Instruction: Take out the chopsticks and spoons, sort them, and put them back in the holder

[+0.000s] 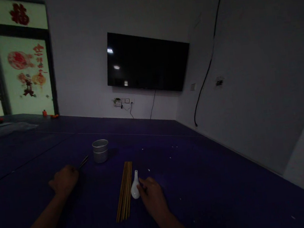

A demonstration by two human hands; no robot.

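My left hand (65, 179) is closed around what look like metal tweezers (84, 161), whose thin tips point toward a metal cup (100, 151). Upright and open at the top, the cup stands apart from those tips. On the dark purple surface, a bundle of wooden chopsticks (124, 192) lies side by side. Just to its right is a white soup spoon (135, 191), bowl toward me and handle pointing away. My right hand (153, 197) has its thumb and forefinger pinched at the spoon's right edge; the other fingers are curled under.
Small white scraps (149, 170) are scattered over the purple surface (218, 194). Clear plastic sheeting (5, 127) and small orange items (54, 116) lie at the far left. Beyond are a wall-mounted television (148, 63) and a cable (207, 71) hanging along the right wall.
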